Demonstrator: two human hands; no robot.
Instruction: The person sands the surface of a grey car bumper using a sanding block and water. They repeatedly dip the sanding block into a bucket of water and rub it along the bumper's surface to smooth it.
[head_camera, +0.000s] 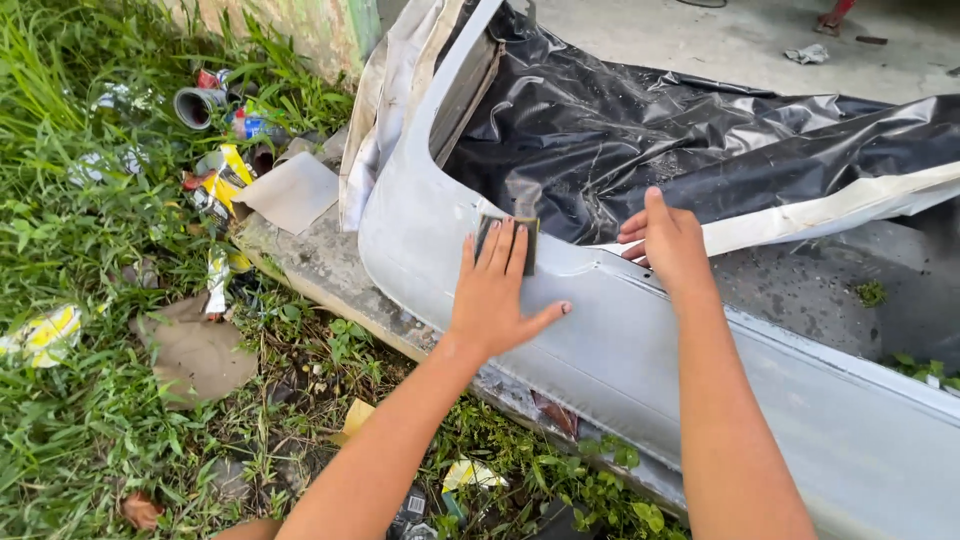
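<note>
A long grey car bumper (620, 350) lies on its side across a concrete edge. My left hand (495, 290) presses flat on a dark sanding pad (507, 240) against the bumper's curved left end, fingers spread over the pad. My right hand (670, 240) grips the bumper's upper rim a little to the right, fingers curled over the edge. A black plastic sheet (700, 140) is draped behind the bumper.
Grass with scattered litter (220, 180) lies to the left: cans, wrappers, brown paper pieces (195, 355). A grey sheet of sandpaper (292, 190) rests by the concrete ledge (320, 270). Bare concrete floor (740, 40) stretches beyond the plastic.
</note>
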